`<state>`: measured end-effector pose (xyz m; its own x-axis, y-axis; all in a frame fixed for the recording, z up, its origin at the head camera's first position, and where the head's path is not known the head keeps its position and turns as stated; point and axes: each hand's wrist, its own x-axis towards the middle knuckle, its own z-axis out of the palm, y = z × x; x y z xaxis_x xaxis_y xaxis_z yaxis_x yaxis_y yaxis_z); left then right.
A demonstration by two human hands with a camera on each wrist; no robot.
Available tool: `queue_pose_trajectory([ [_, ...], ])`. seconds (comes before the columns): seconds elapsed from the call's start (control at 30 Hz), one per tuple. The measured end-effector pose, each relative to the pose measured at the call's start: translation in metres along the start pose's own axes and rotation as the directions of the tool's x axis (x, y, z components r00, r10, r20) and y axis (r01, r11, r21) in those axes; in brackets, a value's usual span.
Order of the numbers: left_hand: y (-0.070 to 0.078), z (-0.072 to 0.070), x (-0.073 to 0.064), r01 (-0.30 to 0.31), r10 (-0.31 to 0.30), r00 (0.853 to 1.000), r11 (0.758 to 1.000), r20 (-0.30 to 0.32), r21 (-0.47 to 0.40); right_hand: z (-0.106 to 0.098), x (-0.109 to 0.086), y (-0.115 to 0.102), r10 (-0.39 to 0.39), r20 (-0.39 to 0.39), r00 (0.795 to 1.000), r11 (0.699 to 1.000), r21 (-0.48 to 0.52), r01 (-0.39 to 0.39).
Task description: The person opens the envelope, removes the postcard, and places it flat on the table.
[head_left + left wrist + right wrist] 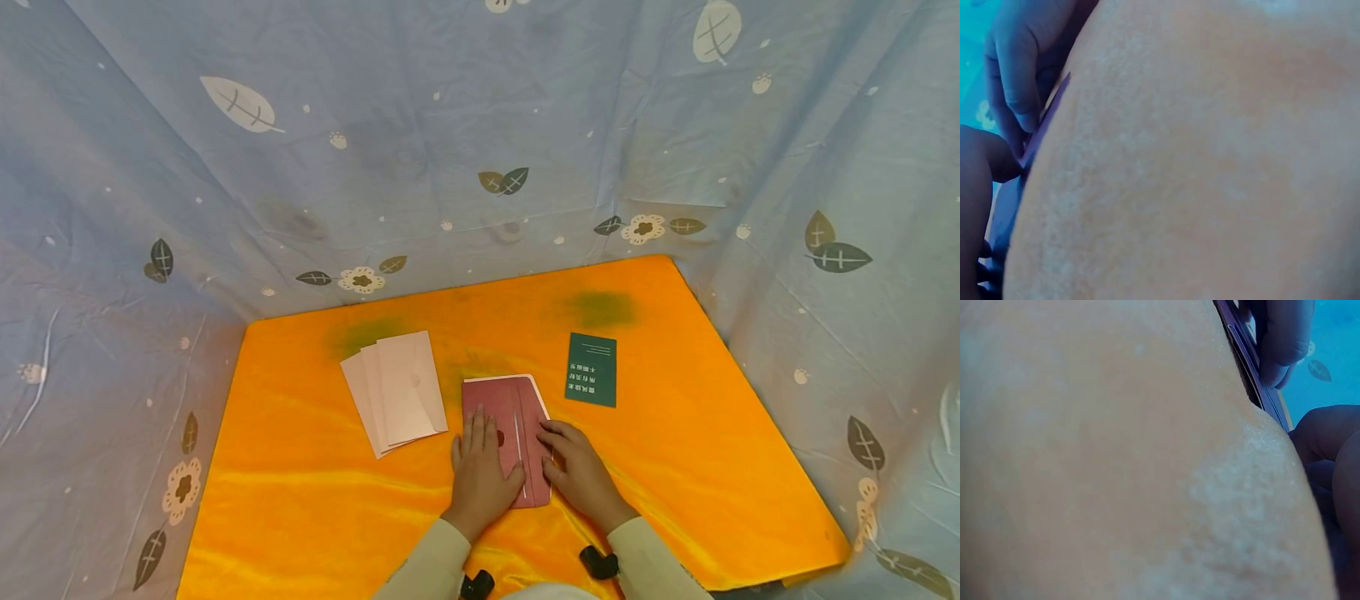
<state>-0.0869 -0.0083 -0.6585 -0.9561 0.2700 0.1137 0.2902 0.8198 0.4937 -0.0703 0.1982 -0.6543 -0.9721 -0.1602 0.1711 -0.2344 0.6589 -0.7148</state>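
A dark red envelope-like folder [491, 402] lies on the orange cloth in front of the person, with a round dark seal mark and a lengthwise flap line. A pale sheet or layer [531, 382] shows along its top and right edges. The left hand [482, 471] rests on its left part, fingers fairly straight and spread on the cover. At the right edge, the right hand [581, 471] holds the border with bent fingers and thumb. Both wrist views are mostly filled by blurred cloth; in the right wrist view, fingers [1286, 340] touch the folder's edge [1267, 394].
Several pale pink envelopes [408, 392] lie fanned to the left of the folder. A dark green card or booklet [591, 367] with white characters lies at the right. The orange cloth [315, 517] covers the table. Blue patterned curtains [420, 167] surround it at the back and sides.
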Motion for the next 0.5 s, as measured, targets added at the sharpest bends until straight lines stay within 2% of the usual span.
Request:
queue_pose_trajectory([
  [0.27, 0.0008, -0.0007, -0.0008, 0.031, -0.03, 0.999, 0.999, 0.046, -0.026, 0.0003, -0.0001, 0.0011, -0.006, -0.008, 1.0, 1.0, -0.001, 0.006],
  [0.4, 0.0021, 0.0008, -0.0009, 0.028, -0.028, 0.999, 1.0, 0.029, -0.001, 0.0006, -0.0002, 0.0017, -0.006, -0.011, 1.0, 1.0, 0.004, 0.006],
  [0.5, 0.0046, 0.0012, -0.0008, 0.022, -0.022, 1.0, 1.0, -0.006, 0.005, 0.0008, -0.0002, 0.0017, -0.005, -0.01, 1.0, 1.0, 0.002, 0.005],
])
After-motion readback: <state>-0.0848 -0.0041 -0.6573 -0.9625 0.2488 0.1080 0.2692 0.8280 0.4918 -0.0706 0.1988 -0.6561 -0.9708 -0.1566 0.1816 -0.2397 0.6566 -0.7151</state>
